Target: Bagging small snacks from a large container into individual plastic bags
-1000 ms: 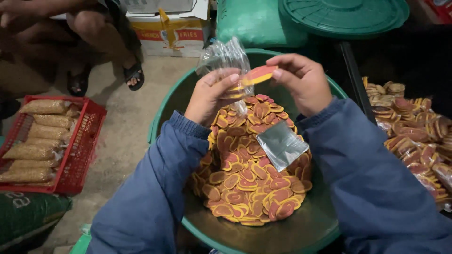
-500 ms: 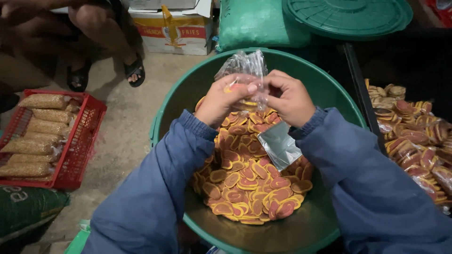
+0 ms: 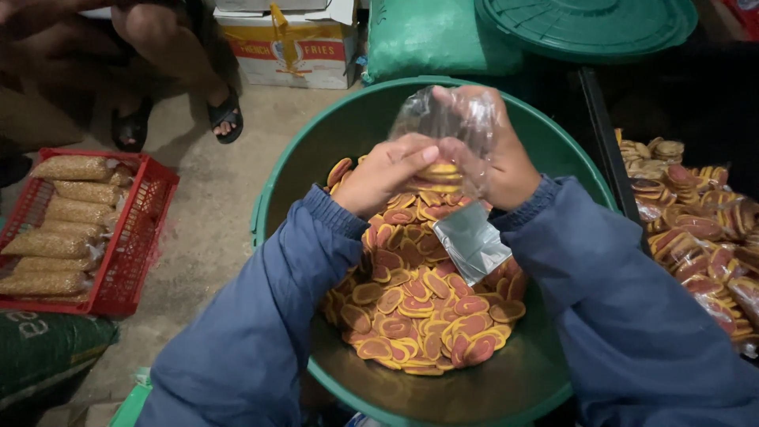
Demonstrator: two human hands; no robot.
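Head view: right hand (image 3: pixel 506 162) now inside clear bag (image 3: pixel 451 119), left hand (image 3: pixel 383 170) fingers pinching orange chips (image 3: pixel 439 171) at its mouth; filling under way.

A red plastic crate (image 3: pixel 126 261) sits at nine o'clock, packed with clear bags of pale grain-like snacks (image 3: pixel 59 237) laid side by side. At eleven o'clock a seated person's feet in black sandals (image 3: pixel 225 115) rest on the concrete floor (image 3: pixel 209 213). A cardboard box (image 3: pixel 292 43) with red and yellow print stands at twelve o'clock, a green sack (image 3: pixel 427 35) just beside it. A round green lid (image 3: pixel 589 24) lies at one o'clock. At three o'clock, bagged stacks of orange-and-red chips (image 3: pixel 696 229) pile up. A dark green sack (image 3: pixel 43 352) lies at eight o'clock.
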